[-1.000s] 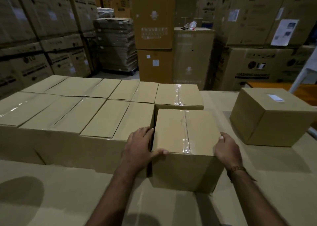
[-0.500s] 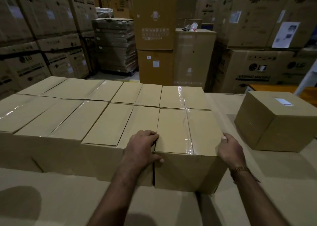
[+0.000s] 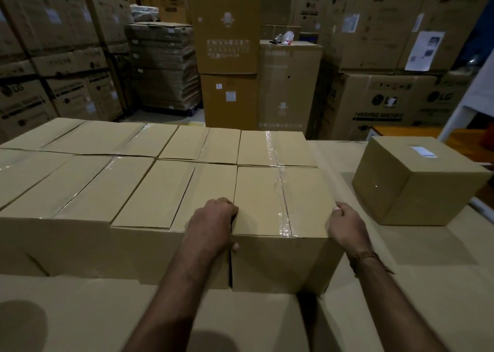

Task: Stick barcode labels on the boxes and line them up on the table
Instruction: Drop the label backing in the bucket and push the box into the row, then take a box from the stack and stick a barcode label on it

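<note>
A taped brown cardboard box (image 3: 280, 207) stands at the right end of the front row, flush against the row behind it. My left hand (image 3: 213, 226) grips its left edge, fingers curled into the gap beside the neighbouring box, thumb on the front face. My right hand (image 3: 347, 223) holds its right side, fingers wrapped over the top edge. Several more taped boxes (image 3: 107, 186) fill two rows to the left. A separate box (image 3: 419, 180) with a white barcode label (image 3: 424, 151) on top sits apart at the right.
The table (image 3: 401, 258) is covered in brown cardboard sheets. Tall stacks of large appliance cartons (image 3: 387, 100) and a pallet of flat cardboard (image 3: 165, 65) stand behind. A white frame and an orange surface (image 3: 417, 132) lie at the far right.
The box between my hands slid away from me and slightly left, closing the gap until it lines up with the rows. Both hands went with it.
</note>
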{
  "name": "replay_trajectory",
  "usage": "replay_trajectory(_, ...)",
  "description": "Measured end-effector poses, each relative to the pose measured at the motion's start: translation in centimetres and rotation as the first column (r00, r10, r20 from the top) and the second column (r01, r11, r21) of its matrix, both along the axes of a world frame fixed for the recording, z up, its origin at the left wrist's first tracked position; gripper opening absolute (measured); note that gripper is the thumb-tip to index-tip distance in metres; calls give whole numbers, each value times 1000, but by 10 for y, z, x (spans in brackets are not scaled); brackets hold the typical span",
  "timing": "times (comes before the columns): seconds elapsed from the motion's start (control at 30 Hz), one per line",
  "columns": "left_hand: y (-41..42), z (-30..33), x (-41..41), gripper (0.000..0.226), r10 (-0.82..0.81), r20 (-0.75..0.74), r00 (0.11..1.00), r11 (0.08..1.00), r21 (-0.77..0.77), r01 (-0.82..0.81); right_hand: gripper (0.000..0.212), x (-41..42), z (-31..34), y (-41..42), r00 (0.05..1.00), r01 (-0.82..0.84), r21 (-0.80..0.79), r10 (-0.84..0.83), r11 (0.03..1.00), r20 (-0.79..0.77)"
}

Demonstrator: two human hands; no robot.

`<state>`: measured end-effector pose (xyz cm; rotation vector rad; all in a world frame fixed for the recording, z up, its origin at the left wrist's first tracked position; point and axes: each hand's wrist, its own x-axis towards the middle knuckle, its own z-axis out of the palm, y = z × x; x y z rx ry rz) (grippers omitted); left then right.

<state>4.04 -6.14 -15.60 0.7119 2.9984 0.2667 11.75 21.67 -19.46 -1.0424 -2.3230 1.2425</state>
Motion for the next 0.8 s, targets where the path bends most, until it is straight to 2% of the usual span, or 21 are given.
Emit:
replay_trajectory(0.07,4,5,-2,71,29,48,998,999,14,-29,43,-1,0,3,1000,-3,-30,3,1000,-3)
replay_trajectory(0.13,12,9,-5,77,38,83,996,998,56,-43,42,-3,-1,9,1000,-19,-65,18,998,-8)
replay_trajectory(0.2,18,13,-6,81,43,70,997,994,95,-49,39,-5,-1,13,999,-47,-101,46,994,-19)
replay_trajectory(0.33,57,21,1,70,67,0,998,981,184,-65,45,-5,-3,36,998,-67,-124,68,990,-1)
replay_trajectory(0.53,148,28,11,53,-2,-54,999,955,297,18,41,12,-2,108,997,-81,-10,81,997,-19)
replay_trajectory(0.8,302,35,12,56,-95,-80,992,959,260,113,35,28,-6,249,999,-25,109,28,994,-21)
